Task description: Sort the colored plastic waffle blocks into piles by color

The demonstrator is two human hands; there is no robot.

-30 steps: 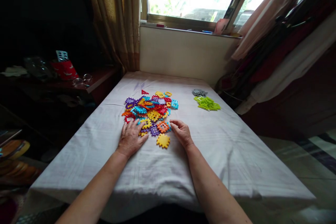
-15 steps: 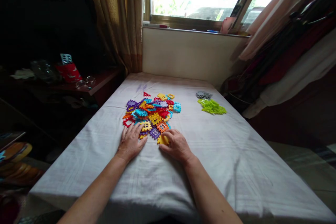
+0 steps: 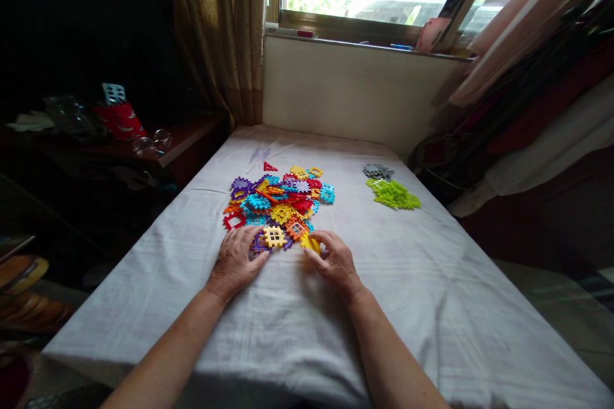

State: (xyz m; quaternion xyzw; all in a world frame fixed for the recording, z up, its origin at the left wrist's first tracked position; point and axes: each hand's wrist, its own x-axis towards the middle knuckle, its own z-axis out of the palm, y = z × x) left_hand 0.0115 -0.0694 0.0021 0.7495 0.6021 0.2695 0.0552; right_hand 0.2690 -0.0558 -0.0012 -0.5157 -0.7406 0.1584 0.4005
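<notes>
A heap of flat toothed plastic pieces (image 3: 282, 212) in red, yellow, blue, purple and orange lies on the cloth. My left hand (image 3: 237, 260) rests at its near left edge, fingers apart, touching the pieces beside a purple piece (image 3: 260, 243). A pale yellow window-shaped piece (image 3: 275, 236) lies just right of that hand. At the near right edge of the heap, my right hand (image 3: 334, 260) has its thumb and fingers around a yellow piece (image 3: 311, 243). To the right are a lime green pile (image 3: 393, 194) and a grey pile (image 3: 378, 171) of similar pieces.
The table (image 3: 297, 326) has a pale, wrinkled cloth. A dark side table (image 3: 192, 134) on the left holds a red container (image 3: 125, 120) and glasses (image 3: 153, 142). Clothes (image 3: 532, 134) hang at the right, and a wall and window stand behind.
My right hand has moved right with the yellow piece. The pale yellow window piece has shifted right, away from my left hand, uncovering more of the purple piece. The view has shifted slightly.
</notes>
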